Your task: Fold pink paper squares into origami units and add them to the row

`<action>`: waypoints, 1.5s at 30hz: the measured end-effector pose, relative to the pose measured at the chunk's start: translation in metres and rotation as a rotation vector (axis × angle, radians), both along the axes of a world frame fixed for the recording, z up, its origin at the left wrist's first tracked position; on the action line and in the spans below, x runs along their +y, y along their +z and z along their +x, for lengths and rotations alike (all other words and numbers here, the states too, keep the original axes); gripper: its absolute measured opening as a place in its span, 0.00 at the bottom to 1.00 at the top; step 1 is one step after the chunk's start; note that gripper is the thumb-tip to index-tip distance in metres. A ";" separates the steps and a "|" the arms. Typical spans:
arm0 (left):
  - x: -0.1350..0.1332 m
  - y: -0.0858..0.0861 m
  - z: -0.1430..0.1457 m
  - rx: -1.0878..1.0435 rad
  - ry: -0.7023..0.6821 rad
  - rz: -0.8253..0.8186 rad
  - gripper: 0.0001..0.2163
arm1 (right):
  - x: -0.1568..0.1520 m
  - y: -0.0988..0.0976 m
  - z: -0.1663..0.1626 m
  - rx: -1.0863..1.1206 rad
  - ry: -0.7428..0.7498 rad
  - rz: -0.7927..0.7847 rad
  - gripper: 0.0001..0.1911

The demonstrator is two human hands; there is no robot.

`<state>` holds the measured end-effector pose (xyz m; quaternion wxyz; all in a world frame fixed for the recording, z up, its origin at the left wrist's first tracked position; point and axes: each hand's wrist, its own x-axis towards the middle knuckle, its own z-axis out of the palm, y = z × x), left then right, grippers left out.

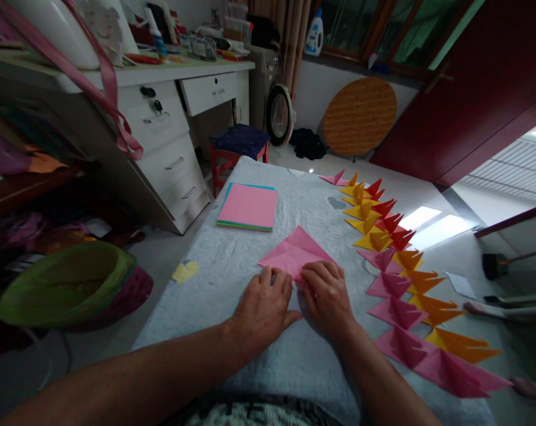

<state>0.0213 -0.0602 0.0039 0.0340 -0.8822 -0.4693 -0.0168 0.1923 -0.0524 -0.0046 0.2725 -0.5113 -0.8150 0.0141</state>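
A pink paper sheet (294,251), partly folded into a pointed shape, lies on the grey cloth-covered table (232,260) in front of me. My left hand (263,305) rests palm down with curled fingers pressing the paper's near left edge. My right hand (325,293) presses the near right edge, fingertips pinched onto the fold. Both hands touch each other at the paper's near corner.
A stack of coloured paper (249,207), pink on top, lies farther left. A long row of folded pink, yellow, orange and red pieces (396,260) runs along the table's right side. A white desk with drawers (170,130) and a green bag (64,284) stand left.
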 end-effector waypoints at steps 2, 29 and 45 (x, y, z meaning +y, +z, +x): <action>0.000 0.001 0.000 -0.009 0.004 -0.011 0.33 | 0.000 -0.001 -0.003 -0.015 0.130 -0.018 0.10; 0.000 0.001 -0.002 -0.012 0.004 -0.021 0.33 | -0.007 -0.018 -0.007 -0.219 0.108 0.009 0.11; 0.000 0.003 -0.002 -0.003 0.008 -0.047 0.32 | -0.005 -0.016 -0.010 -0.182 0.089 -0.068 0.07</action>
